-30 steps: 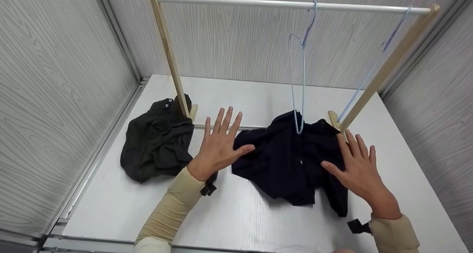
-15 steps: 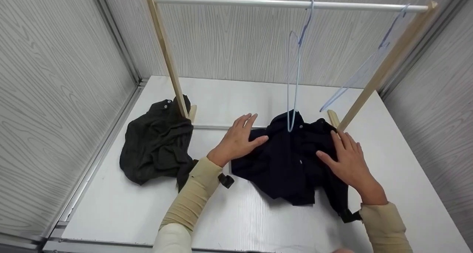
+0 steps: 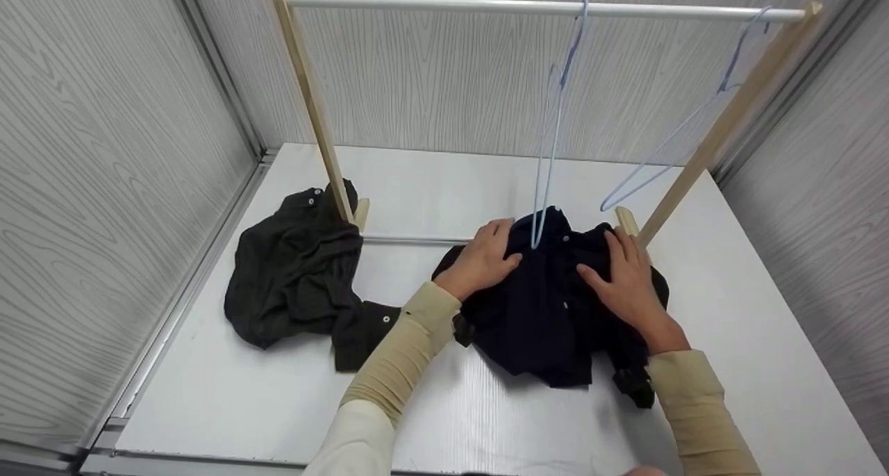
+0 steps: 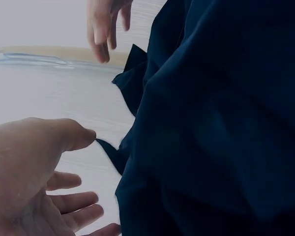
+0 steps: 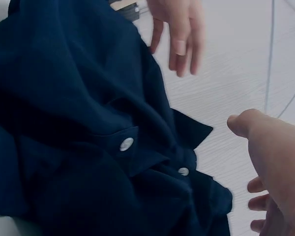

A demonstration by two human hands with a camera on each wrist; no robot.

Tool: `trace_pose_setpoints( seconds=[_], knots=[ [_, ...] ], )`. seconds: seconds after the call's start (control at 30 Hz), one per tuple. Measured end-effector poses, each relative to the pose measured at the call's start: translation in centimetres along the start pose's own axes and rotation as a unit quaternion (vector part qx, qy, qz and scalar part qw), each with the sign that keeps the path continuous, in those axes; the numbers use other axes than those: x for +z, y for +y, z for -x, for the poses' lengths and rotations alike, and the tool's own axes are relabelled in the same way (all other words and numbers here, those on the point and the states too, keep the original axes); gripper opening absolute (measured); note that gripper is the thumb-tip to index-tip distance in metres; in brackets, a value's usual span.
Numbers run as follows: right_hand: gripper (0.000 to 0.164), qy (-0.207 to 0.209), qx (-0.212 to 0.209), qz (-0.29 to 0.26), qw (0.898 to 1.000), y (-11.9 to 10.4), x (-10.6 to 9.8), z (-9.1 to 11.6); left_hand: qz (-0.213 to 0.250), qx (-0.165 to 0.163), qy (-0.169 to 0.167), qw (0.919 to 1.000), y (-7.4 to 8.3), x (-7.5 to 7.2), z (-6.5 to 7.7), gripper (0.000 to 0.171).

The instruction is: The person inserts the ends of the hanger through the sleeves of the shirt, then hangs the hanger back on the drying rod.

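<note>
A navy buttoned shirt point(image 3: 524, 323) lies crumpled on the white table, its collar toward the rack. My left hand point(image 3: 483, 260) is at the shirt's left side by the collar. In the left wrist view that hand point(image 4: 24, 172) has its thumb and fingers apart, with the thumb tip close to a cloth corner; I cannot tell whether they touch. My right hand point(image 3: 628, 281) is over the shirt's right shoulder. The right wrist view shows this hand point(image 5: 278, 157) with fingers loosely bent and nothing between them, beside the white-buttoned cloth point(image 5: 113, 162).
A dark green shirt point(image 3: 298, 267) lies crumpled at left, against the rack's wooden post point(image 3: 316, 108). From the white rail point(image 3: 430, 3) hang a blue wire hanger point(image 3: 555, 128), low over the navy collar, and another hanger point(image 3: 667, 142) by the right post. Panelled walls enclose the table point(image 3: 229, 406).
My left hand has moved right, from between the two shirts to the navy shirt's collar side. My right hand has shifted slightly left and farther up the shirt. The hangers have swung a little.
</note>
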State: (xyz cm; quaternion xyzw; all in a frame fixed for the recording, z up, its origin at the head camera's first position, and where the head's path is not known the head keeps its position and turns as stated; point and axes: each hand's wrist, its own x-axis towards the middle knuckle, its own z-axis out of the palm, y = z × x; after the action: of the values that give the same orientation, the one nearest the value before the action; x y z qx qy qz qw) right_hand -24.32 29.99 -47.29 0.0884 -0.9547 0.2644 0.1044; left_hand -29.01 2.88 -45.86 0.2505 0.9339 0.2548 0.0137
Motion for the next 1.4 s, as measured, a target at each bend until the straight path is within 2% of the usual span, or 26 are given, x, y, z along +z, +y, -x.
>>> trace_pose_setpoints(
  seconds=[0.2, 0.37, 0.47, 0.63, 0.8, 0.9, 1.07, 1.27, 1.4],
  knots=[
    [0.085, 0.008, 0.005, -0.011, 1.0, 0.8, 1.7, -1.1, -0.043, -0.005, -0.023, 0.9988, 1.4, 1.6, -1.5, 0.076],
    [0.085, 0.049, -0.024, 0.002, 0.999, 1.5, 2.8, -1.6, -0.063, -0.022, -0.062, 0.9959, 2.2, 2.8, -1.9, 0.081],
    [0.084, 0.067, -0.021, 0.005, 0.997, 1.6, 2.8, -1.7, -0.078, -0.023, -0.075, 0.9938, 2.3, 3.2, -1.9, 0.085],
    [0.083, 0.04, 0.011, -0.023, 0.999, 1.7, 2.7, -1.9, -0.084, -0.025, -0.087, 0.9923, 2.2, 3.6, -1.7, 0.095],
    [0.079, -0.019, 0.031, -0.059, 0.998, 2.4, 3.4, -1.4, -0.059, -0.033, -0.111, 0.9915, 2.0, 4.0, -1.8, 0.099],
    [0.069, -0.031, 0.033, -0.068, 0.997, 2.8, 4.0, -1.0, -0.043, -0.048, -0.122, 0.9905, 1.7, 4.2, -2.1, 0.101],
    [0.052, -0.012, 0.05, -0.081, 0.995, 3.2, 5.0, -0.3, -0.018, -0.082, -0.125, 0.9886, 1.3, 4.4, -2.5, 0.097],
    [0.042, 0.026, 0.072, -0.091, 0.993, 3.4, 5.4, -0.4, -0.003, -0.122, -0.122, 0.9849, 1.2, 4.3, -3.0, 0.079],
    [0.035, 0.06, 0.077, -0.085, 0.992, 3.8, 5.6, -0.4, 0.022, -0.136, -0.126, 0.9825, 1.0, 4.1, -2.8, 0.077]
  ],
)
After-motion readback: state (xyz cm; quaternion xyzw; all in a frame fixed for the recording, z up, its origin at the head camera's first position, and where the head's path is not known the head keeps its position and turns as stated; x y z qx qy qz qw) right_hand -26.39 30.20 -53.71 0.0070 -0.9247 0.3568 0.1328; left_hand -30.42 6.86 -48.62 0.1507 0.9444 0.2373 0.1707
